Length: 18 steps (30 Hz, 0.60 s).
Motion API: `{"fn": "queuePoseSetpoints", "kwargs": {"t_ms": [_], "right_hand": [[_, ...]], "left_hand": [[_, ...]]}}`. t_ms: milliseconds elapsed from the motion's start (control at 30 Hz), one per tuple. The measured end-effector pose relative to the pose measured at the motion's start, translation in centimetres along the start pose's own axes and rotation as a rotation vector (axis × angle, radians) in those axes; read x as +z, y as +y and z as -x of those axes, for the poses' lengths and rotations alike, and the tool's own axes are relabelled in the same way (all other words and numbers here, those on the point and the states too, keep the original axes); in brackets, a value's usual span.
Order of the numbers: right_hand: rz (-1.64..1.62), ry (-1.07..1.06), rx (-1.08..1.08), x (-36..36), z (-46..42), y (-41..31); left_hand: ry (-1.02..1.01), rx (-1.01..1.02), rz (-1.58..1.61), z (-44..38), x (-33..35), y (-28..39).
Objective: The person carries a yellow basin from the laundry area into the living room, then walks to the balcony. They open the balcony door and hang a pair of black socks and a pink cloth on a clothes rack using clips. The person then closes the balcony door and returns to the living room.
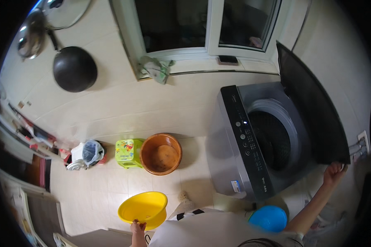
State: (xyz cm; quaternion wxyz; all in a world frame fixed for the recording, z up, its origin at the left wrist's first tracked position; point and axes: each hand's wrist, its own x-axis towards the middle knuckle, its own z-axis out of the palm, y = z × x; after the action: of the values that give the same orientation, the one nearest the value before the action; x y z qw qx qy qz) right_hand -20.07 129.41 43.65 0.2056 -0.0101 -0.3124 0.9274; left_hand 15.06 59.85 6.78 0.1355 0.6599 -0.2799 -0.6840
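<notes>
My left hand (138, 226) grips the near rim of a yellow plastic basin (143, 209), which is tilted and looks bare inside but for a small mark. Far to the right, my right hand (334, 173) holds the lower corner of the dark lid (312, 105) of a grey top-loading washing machine (225, 154). The lid stands raised, and the dark drum (270, 140) shows below it. Lights glow on the machine's black control panel (245, 139).
A brown wooden tub (161, 154) stands beside a green stool (128, 152) by the wall. Left of them is a lined bin (93, 152). A blue basin (268, 218) lies near my right side. A wok (75, 69) hangs on the wall; a cloth (157, 69) lies on the windowsill.
</notes>
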Motion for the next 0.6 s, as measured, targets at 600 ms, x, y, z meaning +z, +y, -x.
{"fn": "queuePoseSetpoints", "kwargs": {"t_ms": [600], "right_hand": [[0.707,0.537,-0.337,3.4,-9.2,3.1]], "left_hand": [[0.005,0.056,-0.349,-9.3,3.9,12.0]]}}
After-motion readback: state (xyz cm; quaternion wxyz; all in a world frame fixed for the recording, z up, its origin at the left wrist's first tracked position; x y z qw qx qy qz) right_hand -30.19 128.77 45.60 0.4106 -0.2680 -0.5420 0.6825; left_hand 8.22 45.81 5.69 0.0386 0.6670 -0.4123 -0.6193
